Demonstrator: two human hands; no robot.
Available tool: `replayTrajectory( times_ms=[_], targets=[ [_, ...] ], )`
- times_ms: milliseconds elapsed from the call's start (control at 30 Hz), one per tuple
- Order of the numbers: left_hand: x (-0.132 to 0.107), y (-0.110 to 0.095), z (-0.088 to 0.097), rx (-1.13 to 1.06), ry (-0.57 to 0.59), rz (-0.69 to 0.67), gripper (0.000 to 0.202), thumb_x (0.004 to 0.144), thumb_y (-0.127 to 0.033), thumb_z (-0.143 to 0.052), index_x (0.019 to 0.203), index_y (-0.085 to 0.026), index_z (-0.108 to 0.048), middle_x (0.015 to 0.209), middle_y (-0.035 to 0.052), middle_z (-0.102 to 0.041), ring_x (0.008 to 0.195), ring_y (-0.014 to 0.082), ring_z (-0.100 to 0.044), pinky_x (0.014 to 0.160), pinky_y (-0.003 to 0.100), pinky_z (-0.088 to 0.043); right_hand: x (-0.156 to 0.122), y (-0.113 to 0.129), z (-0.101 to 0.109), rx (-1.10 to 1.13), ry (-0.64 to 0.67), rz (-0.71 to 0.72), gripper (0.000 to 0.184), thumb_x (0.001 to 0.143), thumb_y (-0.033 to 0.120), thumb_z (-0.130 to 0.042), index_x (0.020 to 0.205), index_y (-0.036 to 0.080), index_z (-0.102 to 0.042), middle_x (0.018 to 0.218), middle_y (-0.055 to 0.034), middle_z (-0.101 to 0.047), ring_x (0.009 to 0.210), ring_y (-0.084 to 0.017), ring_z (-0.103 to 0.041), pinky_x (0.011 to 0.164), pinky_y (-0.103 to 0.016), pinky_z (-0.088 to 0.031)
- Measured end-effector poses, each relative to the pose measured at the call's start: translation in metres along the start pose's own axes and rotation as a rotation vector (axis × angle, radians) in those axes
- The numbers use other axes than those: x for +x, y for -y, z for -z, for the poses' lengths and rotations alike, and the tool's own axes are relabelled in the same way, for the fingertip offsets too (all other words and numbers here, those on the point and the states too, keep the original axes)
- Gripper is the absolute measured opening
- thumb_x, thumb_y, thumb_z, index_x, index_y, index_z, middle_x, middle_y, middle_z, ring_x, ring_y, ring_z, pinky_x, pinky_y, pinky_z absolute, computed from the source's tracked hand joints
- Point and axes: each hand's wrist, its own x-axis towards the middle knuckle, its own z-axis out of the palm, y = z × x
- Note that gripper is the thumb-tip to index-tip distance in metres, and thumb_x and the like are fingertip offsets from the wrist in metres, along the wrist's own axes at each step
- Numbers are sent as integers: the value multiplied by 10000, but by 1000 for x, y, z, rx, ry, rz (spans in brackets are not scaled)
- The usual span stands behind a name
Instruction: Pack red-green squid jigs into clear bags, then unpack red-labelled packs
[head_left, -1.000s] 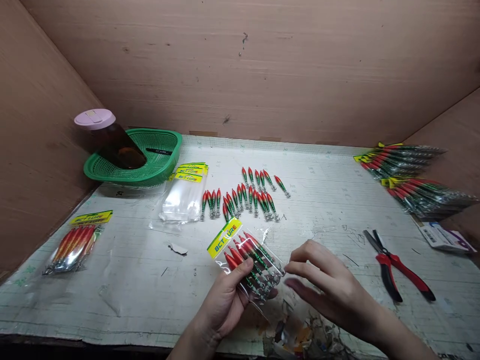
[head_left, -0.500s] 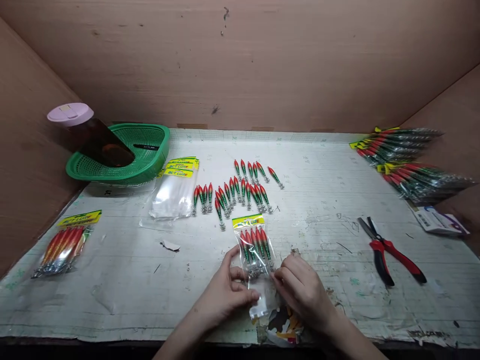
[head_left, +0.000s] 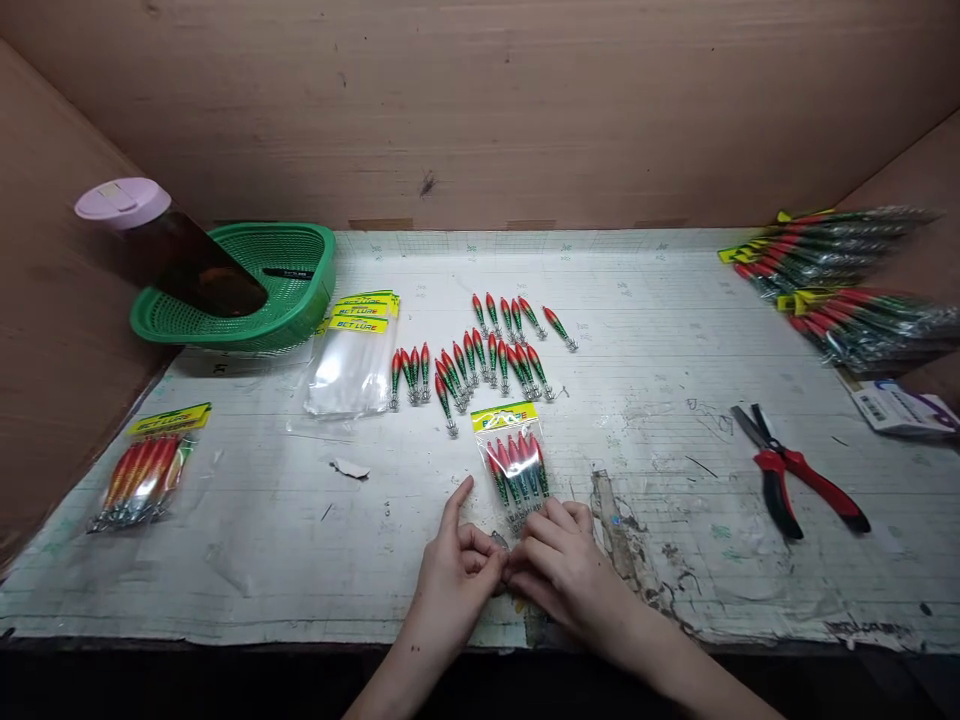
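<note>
Brown boards walled the scuffed white table (head_left: 675, 330) where my left hand (head_left: 454, 580) and right hand (head_left: 559, 565), fingers curled, pinched the near end of a packet of lures (head_left: 514, 462) lying flat just short of the loose lures (head_left: 480, 360), whose hooks I judged could prick me or tear the plastic if I pressed carelessly.

A single head-worn camera looks forward and down over the bench (head_left: 675, 330), toward the board wall (head_left: 525, 110) behind it. The hands (head_left: 510, 570) sit close at the bottom edge, centre frame.
</note>
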Motion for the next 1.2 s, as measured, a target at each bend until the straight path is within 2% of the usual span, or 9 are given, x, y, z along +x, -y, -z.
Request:
replayTrajectory(
  times_ms=[133, 267, 400, 500, 600, 700, 800, 967, 1200],
  targets=[
    [0, 2, -3, -31, -33, -14, 788, 736, -191, -664, 1420, -184, -274, 645, -69, -586, 508, 91, -574, 563, 206, -486, 1, 4, -1, 22, 104, -1, 114, 887, 136, -517, 777, 165, -522, 787, -23, -550, 811, -188, -446, 776, -377, -316],
    [-1, 2, -6, -32, -95, -22, 715, 733, -209, -663, 1364, -180, -330, 629, -72, -585, 515, 120, -628, 552, 208, -490, -13, -9, 31, 227, 164, -83, 144, 938, 192, -437, 798, 193, -472, 792, -17, -529, 814, -180, -487, 766, -356, -392],
    [-2, 7, -8, -53, -113, -31, 675, 726, -214, -676, 1330, -187, -374, 614, -76, -577, 518, 143, -651, 549, 219, -498, -61, -62, 82, 207, -229, -401, 152, 955, 262, -417, 837, 215, -501, 761, -18, -529, 685, -170, -539, 596, -295, -444],
    [-5, 14, -1, 22, -104, -108, 612, 779, -238, -648, 1343, -196, -414, 670, -45, -591, 530, 135, -637, 533, 219, -494, -93, -100, 111, -392, -482, -548, 174, 919, 309, -470, 848, 194, -579, 764, -71, -565, 707, -247, -572, 638, -396, -464],
    [-4, 14, 15, 246, -67, -352, 476, 823, -233, -605, 1294, -222, -540, 851, 43, -638, 628, 143, -629, 581, 249, -518, -92, -100, 113, -772, -400, -335, 216, 914, 241, -463, 985, 128, -633, 889, -161, -602, 815, -314, -584, 725, -499, -465],
    [4, 3, 31, 393, 138, -575, 290, 791, -176, -645, 1067, -238, -713, 969, 117, -693, 828, 219, -653, 795, 350, -534, -60, -69, 90, -602, -162, 187, 276, 898, 82, -454, 1129, 102, -604, 1038, -161, -638, 950, -264, -605, 789, -413, -512],
    [16, -14, 36, 333, 412, -469, 196, 778, -149, -669, 933, -236, -753, 933, 141, -730, 860, 264, -666, 933, 458, -470, -27, -44, 62, -386, 18, 510, 326, 928, 39, -344, 1114, 38, -612, 1022, -133, -687, 1000, -214, -617, 874, -353, -524],
    [27, -20, 36, 131, 471, -223, 89, 755, -200, -708, 828, -217, -756, 978, 169, -727, 973, 300, -628, 1056, 513, -314, -8, -47, 42, -187, 19, 585, 304, 940, 49, -343, 955, 12, -644, 963, -166, -703, 926, -212, -641, 840, -353, -557],
    [23, 7, 44, 399, 383, -502, 183, 844, -189, -596, 917, -235, -757, 971, 136, -738, 956, 285, -598, 933, 442, -397, -18, -40, 43, -96, 19, 486, 265, 923, 17, -381, 931, 39, -645, 937, -168, -697, 860, -203, -633, 751, -351, -560]
  ],
)
